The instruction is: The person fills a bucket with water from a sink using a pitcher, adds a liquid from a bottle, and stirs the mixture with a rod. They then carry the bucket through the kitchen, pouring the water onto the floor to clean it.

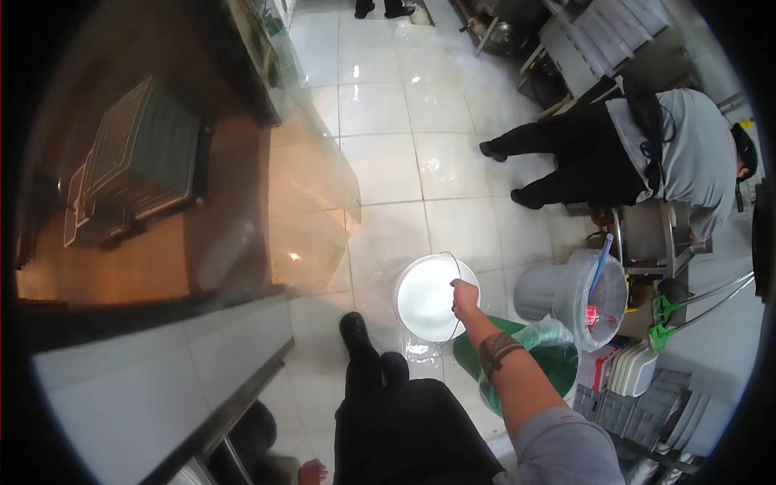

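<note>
My right hand (464,299) is closed round the wire handle of a round white bucket (424,303), which appears to hang just above or rest on the tiled floor; which of the two I cannot tell. The inside of the bucket looks white, and its contents are hard to make out. Beside my right forearm is a green bin (558,368) with a clear liner. My left hand (312,472) shows at the bottom edge, low beside my leg, with its fingers apart and nothing in them.
A grey lined bin (529,295) holds a blue-handled tool. A co-worker (687,145) bends over a steel sink unit at the right. Green-headed mops (661,311) and stacked trays (630,372) stand nearby. A counter (162,372) runs along the left. Another person's feet (380,11) show far ahead.
</note>
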A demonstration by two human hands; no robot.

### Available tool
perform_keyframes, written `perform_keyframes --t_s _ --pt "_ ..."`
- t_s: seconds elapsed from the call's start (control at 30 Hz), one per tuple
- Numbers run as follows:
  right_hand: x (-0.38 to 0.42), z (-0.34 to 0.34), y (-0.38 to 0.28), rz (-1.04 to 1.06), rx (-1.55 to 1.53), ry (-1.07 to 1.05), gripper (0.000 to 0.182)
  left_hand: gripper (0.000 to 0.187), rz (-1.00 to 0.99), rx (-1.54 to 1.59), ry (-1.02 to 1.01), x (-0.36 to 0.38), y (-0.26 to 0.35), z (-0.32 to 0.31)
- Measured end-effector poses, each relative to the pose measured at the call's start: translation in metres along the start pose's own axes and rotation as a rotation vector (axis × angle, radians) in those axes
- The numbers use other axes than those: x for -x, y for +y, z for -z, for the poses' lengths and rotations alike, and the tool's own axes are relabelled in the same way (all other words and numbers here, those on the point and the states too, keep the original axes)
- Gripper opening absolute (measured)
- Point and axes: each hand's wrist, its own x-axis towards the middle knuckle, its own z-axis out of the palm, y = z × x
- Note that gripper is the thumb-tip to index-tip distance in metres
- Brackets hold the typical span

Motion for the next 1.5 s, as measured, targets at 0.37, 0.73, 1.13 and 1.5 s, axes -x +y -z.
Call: perform_keyframes --t_s 0.37,0.73,1.13,1.5 --pt "-0.157 -0.062 -0.252 -0.573 -0.707 0.09 0.009 0.044 0.063 -0.176 0.055 -0.042 0.192 0.008" --pt "-0.204 -0.042 -0.24 -0.489 -0.74 0.051 0.015 0.042 -0.353 -0.655 -0.024 -0.075 0.398 -0.136" --pt "-0.207 0.021 -0.254 -0.899 -0.647 -0.155 0.019 0.038 -0.775 -0.722 -0.057 0.005 0.62 -0.367" --pt "-0.296 -0.037 -0.311 -1.222 -1.09 0.075 0.033 0.03 -0.9 -0.646 -0.178 -0.024 0.764 -0.496"
